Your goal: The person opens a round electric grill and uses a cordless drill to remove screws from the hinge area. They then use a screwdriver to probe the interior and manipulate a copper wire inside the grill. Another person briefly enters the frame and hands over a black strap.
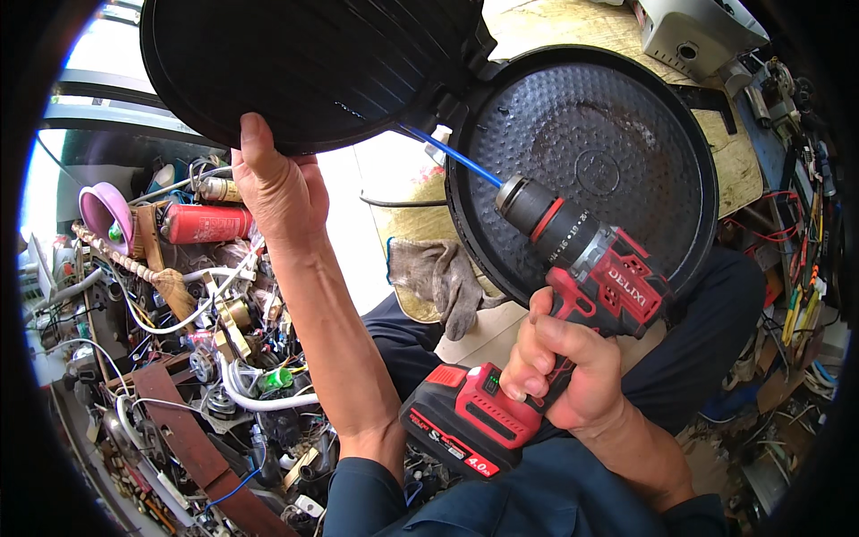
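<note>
My left hand [279,192] grips the rim of a black ridged lid [286,63], thumb on the inner face and the other fingers behind the edge. The lid stands raised on its hinge beside a round black pan [617,152] with a dimpled, stained surface. In my right hand [573,362] is a red and black cordless drill [591,268], my fingers wrapped round its handle. A long blue bit [465,163] sits in the chuck and points up-left to the hinge side of the lid. Its tip is at the lid's edge; whether it touches a screw I cannot tell.
A grey work glove [438,277] lies below the hinge on a yellowish board [413,309]. To the left is a heap of cables and parts with a red cylinder [208,224] and a pink ring-shaped piece [106,215]. Several tools [801,295] crowd the right; a white housing [693,36] stands top right.
</note>
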`<control>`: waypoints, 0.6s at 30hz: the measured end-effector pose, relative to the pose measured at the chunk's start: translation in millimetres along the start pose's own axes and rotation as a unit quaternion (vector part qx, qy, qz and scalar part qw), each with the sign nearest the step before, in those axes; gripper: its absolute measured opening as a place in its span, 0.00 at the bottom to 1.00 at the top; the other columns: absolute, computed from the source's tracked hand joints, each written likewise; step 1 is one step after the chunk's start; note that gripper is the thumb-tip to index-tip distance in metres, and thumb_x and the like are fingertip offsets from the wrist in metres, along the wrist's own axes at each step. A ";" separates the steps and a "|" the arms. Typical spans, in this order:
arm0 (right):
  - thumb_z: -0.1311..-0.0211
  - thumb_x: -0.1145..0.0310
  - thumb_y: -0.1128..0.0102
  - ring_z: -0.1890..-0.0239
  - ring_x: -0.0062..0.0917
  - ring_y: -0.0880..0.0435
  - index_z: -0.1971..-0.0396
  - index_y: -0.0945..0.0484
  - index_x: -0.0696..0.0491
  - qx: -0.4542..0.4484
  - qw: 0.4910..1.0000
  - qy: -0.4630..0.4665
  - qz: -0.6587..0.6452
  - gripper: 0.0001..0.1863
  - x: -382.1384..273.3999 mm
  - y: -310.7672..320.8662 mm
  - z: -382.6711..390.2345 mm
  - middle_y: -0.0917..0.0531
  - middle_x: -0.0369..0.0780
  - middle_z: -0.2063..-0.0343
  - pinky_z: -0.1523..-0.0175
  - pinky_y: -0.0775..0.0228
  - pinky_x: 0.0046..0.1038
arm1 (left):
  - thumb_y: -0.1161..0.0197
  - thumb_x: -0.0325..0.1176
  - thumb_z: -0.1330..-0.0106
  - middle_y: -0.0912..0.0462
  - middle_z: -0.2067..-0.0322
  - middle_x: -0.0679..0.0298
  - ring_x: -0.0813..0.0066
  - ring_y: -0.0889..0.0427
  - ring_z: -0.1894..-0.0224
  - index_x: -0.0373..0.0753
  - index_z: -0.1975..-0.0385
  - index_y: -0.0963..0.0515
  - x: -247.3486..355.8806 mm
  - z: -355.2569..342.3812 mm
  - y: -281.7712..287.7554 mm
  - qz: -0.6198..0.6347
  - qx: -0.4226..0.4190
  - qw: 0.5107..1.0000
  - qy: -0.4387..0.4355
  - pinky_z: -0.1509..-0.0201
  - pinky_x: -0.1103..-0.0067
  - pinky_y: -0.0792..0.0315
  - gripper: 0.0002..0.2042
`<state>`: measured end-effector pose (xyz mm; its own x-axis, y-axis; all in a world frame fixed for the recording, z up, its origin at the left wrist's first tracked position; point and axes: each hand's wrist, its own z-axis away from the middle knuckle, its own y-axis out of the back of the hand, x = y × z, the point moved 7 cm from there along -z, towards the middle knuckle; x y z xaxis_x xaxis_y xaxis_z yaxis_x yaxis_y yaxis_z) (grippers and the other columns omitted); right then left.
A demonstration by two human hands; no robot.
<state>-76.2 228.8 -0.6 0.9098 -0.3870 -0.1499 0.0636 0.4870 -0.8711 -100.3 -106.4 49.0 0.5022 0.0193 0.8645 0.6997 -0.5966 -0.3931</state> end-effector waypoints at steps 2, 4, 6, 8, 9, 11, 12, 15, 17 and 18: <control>0.25 0.68 0.50 0.81 0.25 0.28 0.50 0.24 0.46 0.001 1.000 -0.008 -0.001 0.09 -0.1 0.4 -0.6 0.27 0.34 0.80 0.68 0.29 0.36 | 0.25 0.52 0.38 0.17 0.44 0.61 0.64 0.20 0.39 0.33 0.40 0.26 -0.7 1.1 -0.2 -0.004 -0.002 1.000 -0.002 0.33 0.68 0.26 0.34; 0.25 0.68 0.50 0.81 0.25 0.28 0.51 0.23 0.44 0.005 1.000 -0.012 0.002 0.09 -0.5 -0.8 0.3 0.27 0.33 0.80 0.68 0.29 0.36 | 0.25 0.52 0.39 0.18 0.44 0.61 0.64 0.20 0.39 0.33 0.40 0.27 -0.3 2.3 0.1 -0.010 -0.002 1.000 -0.002 0.32 0.67 0.27 0.35; 0.25 0.68 0.50 0.81 0.25 0.28 0.50 0.23 0.46 0.013 1.000 -0.006 0.021 0.10 0.1 -1.5 -0.1 0.27 0.34 0.80 0.68 0.29 0.36 | 0.24 0.53 0.39 0.19 0.43 0.61 0.63 0.21 0.38 0.33 0.39 0.28 0.7 3.6 0.8 -0.016 -0.001 1.000 0.001 0.31 0.67 0.28 0.37; 0.25 0.67 0.50 0.81 0.25 0.27 0.48 0.25 0.48 0.014 0.999 0.007 0.048 0.11 -1.2 -2.8 0.8 0.27 0.34 0.80 0.68 0.28 0.36 | 0.23 0.53 0.41 0.19 0.42 0.61 0.63 0.21 0.37 0.33 0.38 0.28 0.8 2.5 1.7 -0.004 -0.001 1.000 0.001 0.31 0.67 0.28 0.38; 0.25 0.67 0.50 0.81 0.25 0.27 0.47 0.25 0.50 0.012 0.998 0.016 0.064 0.12 -1.8 -3.0 1.5 0.27 0.35 0.80 0.67 0.28 0.36 | 0.22 0.53 0.42 0.20 0.41 0.61 0.63 0.22 0.37 0.34 0.37 0.29 1.0 2.1 2.2 0.002 -0.002 1.000 0.001 0.31 0.67 0.28 0.39; 0.26 0.69 0.47 0.80 0.25 0.26 0.45 0.27 0.53 0.017 0.996 0.028 0.079 0.13 -4.9 -6.8 4.7 0.27 0.36 0.80 0.68 0.28 0.35 | 0.22 0.52 0.42 0.20 0.41 0.62 0.63 0.22 0.36 0.35 0.37 0.29 2.9 2.0 2.6 -0.004 -0.006 1.000 0.002 0.30 0.67 0.29 0.38; 0.27 0.71 0.45 0.80 0.24 0.26 0.45 0.27 0.55 0.025 0.996 0.033 0.078 0.14 -7.4 -11.4 7.6 0.26 0.37 0.80 0.69 0.29 0.34 | 0.22 0.51 0.42 0.20 0.41 0.62 0.63 0.23 0.36 0.36 0.37 0.29 3.5 2.0 2.5 -0.007 -0.010 1.000 0.004 0.29 0.67 0.29 0.38; 0.28 0.72 0.42 0.79 0.23 0.25 0.44 0.28 0.57 0.035 0.995 0.039 0.089 0.16 -18.2 -19.3 21.6 0.24 0.38 0.79 0.70 0.30 0.30 | 0.22 0.46 0.39 0.19 0.45 0.64 0.69 0.21 0.41 0.38 0.40 0.29 -1.7 0.6 4.9 0.032 0.008 0.999 0.017 0.34 0.72 0.28 0.32; 0.28 0.70 0.40 0.78 0.21 0.24 0.43 0.29 0.59 0.050 0.993 0.027 0.100 0.18 -25.7 -12.4 39.4 0.24 0.37 0.80 0.70 0.32 0.26 | 0.34 0.41 0.28 0.17 0.55 0.66 0.73 0.19 0.52 0.36 0.55 0.22 -10.6 -7.4 14.8 0.016 -0.015 1.000 0.001 0.42 0.73 0.25 0.14; 0.25 0.71 0.47 0.78 0.24 0.26 0.41 0.35 0.59 0.022 0.986 0.026 0.165 0.18 -33.8 -15.7 50.8 0.27 0.38 0.78 0.67 0.28 0.32 | 0.38 0.42 0.25 0.17 0.53 0.63 0.72 0.19 0.51 0.33 0.54 0.21 -9.0 -5.5 14.4 0.004 -0.043 0.999 0.012 0.41 0.72 0.25 0.16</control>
<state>-87.1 274.0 42.0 0.8622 -0.2403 -0.4459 -0.2132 0.6264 -0.7498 -97.5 -119.6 37.3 0.4937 -0.0048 0.8696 0.6496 -0.6629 -0.3724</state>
